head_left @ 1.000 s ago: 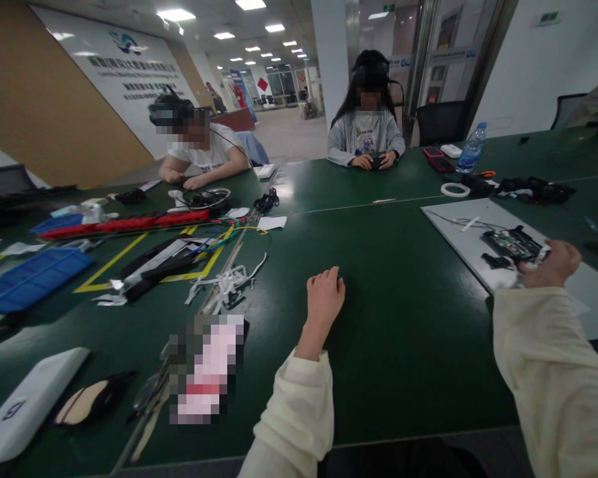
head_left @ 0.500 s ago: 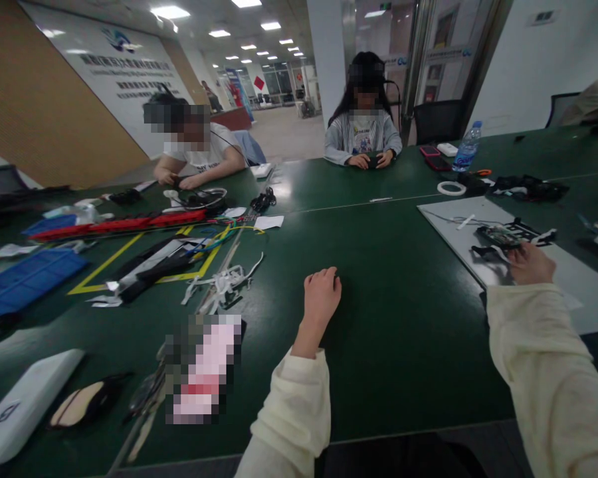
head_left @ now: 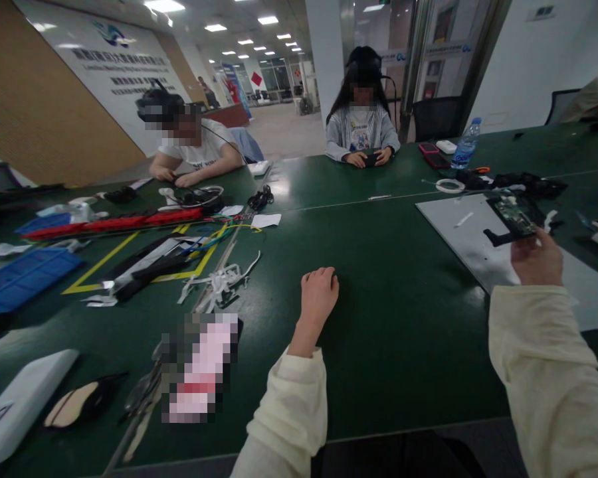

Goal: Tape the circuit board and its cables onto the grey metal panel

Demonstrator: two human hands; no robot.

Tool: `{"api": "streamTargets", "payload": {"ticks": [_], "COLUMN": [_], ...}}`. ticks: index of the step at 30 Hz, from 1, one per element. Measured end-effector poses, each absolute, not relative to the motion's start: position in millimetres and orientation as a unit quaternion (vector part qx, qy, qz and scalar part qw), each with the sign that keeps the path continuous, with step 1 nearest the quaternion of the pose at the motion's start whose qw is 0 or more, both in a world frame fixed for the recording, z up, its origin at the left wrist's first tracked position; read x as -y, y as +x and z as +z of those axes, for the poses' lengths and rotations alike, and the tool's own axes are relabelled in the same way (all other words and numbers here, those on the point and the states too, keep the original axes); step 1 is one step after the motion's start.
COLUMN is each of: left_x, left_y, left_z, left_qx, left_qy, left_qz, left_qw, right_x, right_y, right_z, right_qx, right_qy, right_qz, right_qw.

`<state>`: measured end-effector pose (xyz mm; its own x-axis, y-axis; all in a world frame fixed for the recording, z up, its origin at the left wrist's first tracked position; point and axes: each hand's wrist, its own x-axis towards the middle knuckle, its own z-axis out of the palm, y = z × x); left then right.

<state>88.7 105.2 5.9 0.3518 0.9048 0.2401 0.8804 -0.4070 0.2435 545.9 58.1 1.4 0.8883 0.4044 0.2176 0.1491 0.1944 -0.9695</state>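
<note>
My right hand (head_left: 537, 259) is closed round the near end of a black part carrying a green circuit board (head_left: 513, 216), held up in the air above a grey mat (head_left: 471, 245) on the green table (head_left: 389, 279). My left hand (head_left: 319, 295) rests on the table's middle with its fingers curled under, holding nothing I can see. Both arms wear cream sleeves.
Two people sit across the table, each handling small things. To the left lie white strips (head_left: 219, 282), a black and white bar in a yellow taped square (head_left: 144, 265), a red strip (head_left: 114, 222) and blue trays (head_left: 27, 275). A water bottle (head_left: 465, 144) and tape ring (head_left: 449, 186) stand far right.
My right hand has lifted the circuit board part off the grey mat and raised it. The left hand has stayed where it was.
</note>
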Motion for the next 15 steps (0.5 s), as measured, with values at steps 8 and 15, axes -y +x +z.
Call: {"api": "streamTargets", "payload": {"ticks": [8,15], "left_x": [-102,-92], "left_y": [91,101], "left_z": [19,30], "left_qx": [-0.542,-0.461], "left_qy": [0.799,0.845], "left_qz": [0.259,0.270], "left_qw": [-0.010,-0.028], "right_x": [-74,-63], "right_y": [450,338], "right_z": [-2,1], "right_qx": [0.267,0.372], "right_qy": [-0.541,-0.449], "right_qz": [0.433,0.633], "right_qw": [0.669,0.510]}}
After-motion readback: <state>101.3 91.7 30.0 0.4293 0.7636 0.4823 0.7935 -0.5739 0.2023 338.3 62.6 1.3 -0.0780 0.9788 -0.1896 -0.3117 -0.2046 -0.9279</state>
